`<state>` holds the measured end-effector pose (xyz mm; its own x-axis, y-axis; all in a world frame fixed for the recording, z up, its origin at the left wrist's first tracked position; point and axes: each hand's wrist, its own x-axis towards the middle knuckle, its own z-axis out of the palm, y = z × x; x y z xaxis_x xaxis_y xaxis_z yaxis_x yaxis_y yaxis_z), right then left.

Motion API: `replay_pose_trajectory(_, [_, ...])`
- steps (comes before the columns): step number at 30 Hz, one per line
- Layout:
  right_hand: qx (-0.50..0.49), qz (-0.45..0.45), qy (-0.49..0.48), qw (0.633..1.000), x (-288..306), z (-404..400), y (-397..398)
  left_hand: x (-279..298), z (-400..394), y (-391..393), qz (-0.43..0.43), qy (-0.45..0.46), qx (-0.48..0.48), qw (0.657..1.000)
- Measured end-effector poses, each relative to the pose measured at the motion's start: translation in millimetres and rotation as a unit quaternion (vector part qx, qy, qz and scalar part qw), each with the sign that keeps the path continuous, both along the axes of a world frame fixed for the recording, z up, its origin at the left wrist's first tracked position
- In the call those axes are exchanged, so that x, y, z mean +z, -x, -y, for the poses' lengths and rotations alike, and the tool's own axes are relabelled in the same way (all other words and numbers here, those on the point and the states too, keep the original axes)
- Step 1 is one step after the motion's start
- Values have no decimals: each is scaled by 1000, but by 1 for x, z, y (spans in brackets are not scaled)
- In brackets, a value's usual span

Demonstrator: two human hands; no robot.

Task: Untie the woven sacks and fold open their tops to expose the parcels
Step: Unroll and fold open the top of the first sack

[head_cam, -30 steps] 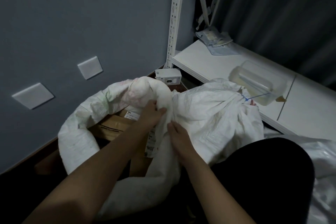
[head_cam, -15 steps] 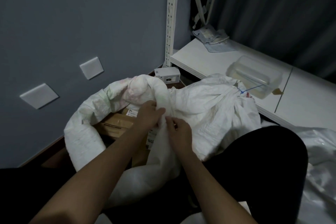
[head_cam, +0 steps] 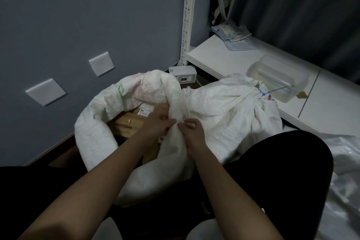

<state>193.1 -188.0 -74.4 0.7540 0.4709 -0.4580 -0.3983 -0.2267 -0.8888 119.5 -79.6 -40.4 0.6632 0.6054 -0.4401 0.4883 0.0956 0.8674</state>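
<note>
Step in hand: rolling down the rim of the open sack (head_cam: pixel 101 132), by my reading; its top is already a thick rolled collar, and brown parcels (head_cam: pixel 128 124) show inside.
How to do it well: take the cloth in small bites at the near-right part of the rim, turn it outward and down, and work round so the collar stays even; keep the fold clear of the parcel labels.
Left hand (head_cam: pixel 157 124): fingers curled, pinching the white rim cloth at centre of view.
Right hand (head_cam: pixel 191 132): fingers curled, gripping the same fold, just beside the left.
Second sack (head_cam: pixel 233 111): at 2 o'clock from the hands, top gathered and tied with a blue tie (head_cam: pixel 264 93).
Shelf (head_cam: pixel 224 58): beyond it at 1 o'clock, carrying a clear plastic box (head_cam: pixel 276 76).
</note>
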Motion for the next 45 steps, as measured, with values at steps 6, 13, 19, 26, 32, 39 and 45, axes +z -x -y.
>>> replay_pose_trajectory(6, [141, 263, 140, 944, -8, 6, 1, -12, -3, -20, 33, -154, 2, 988])
replay_pose_trajectory(13, [40, -170, -119, 977, -11, -3, -21, -5, -5, -7, 120, 71, 14, 990])
replay_pose_trajectory(19, [80, -242, -186, 949, 9, -39, -15, -23, -3, 20, 36, -193, -58, 979])
replay_pose_trajectory(26, [333, 623, 73, 704, 46, -28, -63, -21, -26, 18, 7, -201, -148, 968])
replay_pose_trajectory(32, [600, 445, 102, 657, 77, -78, -58, 1, -70, 39, -72, -109, -189, 973])
replay_pose_trajectory(39, [542, 165, 78, 821, 34, -108, -64, 4, -80, 72, -47, -178, -176, 967])
replay_pose_trajectory(45, [553, 65, 92, 826, 13, -101, -57, -18, -116, 72, -157, -553, -261, 775])
